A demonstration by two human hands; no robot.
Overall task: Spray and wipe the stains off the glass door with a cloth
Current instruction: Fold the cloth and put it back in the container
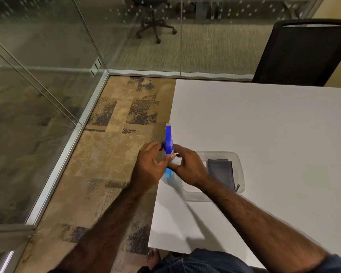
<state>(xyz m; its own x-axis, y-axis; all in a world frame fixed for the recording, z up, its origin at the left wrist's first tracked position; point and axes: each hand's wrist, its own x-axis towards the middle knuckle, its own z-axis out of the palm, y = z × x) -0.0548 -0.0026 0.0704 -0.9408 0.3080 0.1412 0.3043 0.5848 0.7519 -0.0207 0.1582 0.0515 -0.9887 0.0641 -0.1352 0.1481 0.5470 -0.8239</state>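
A spray bottle [169, 141] with a blue trigger head and blue liquid stands upright at the left edge of the white table [274, 125]. My left hand [149, 166] wraps its left side and my right hand [187, 166] grips its right side, both at the neck. A dark grey folded cloth [221, 173] lies in a clear plastic tray [239, 166] just right of my right hand. The glass door [28, 99] stands to the left, past the carpet strip.
A glass wall [185, 36] runs across the back with an aluminium floor track [67, 146]. A black chair [303, 56] sits at the table's far side. Patterned carpet [116, 154] lies between table and glass. My foot [153, 257] shows below the table edge.
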